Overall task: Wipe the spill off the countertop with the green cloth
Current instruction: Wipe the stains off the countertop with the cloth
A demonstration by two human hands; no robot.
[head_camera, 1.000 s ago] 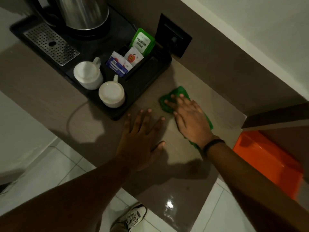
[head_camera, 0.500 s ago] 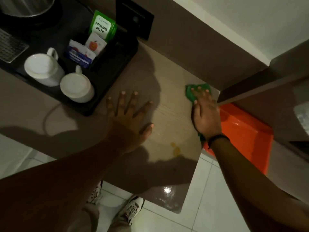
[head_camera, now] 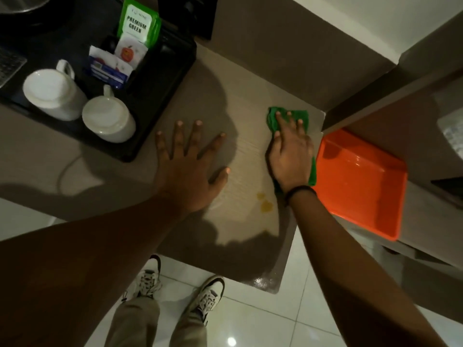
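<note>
The right hand [head_camera: 290, 156] presses flat on the crumpled green cloth [head_camera: 302, 116] (grip spread, not clenched); drag it down-frame over the yellow spill [head_camera: 265, 205] while the left hand [head_camera: 188, 169], splayed, braces on the beige counter [head_camera: 240, 96].

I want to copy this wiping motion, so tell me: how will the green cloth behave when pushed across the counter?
The green cloth looks soft and floppy: it lies bunched and creased under the right hand, so it would likely fold instead of sliding flat. The countertop looks smooth, so it should probably glide easily under a flat palm.

2 upturned white mugs [head_camera: 75, 102] sit on a black tray [head_camera: 160, 96]; orange bin [head_camera: 360, 184] nearby.
</note>
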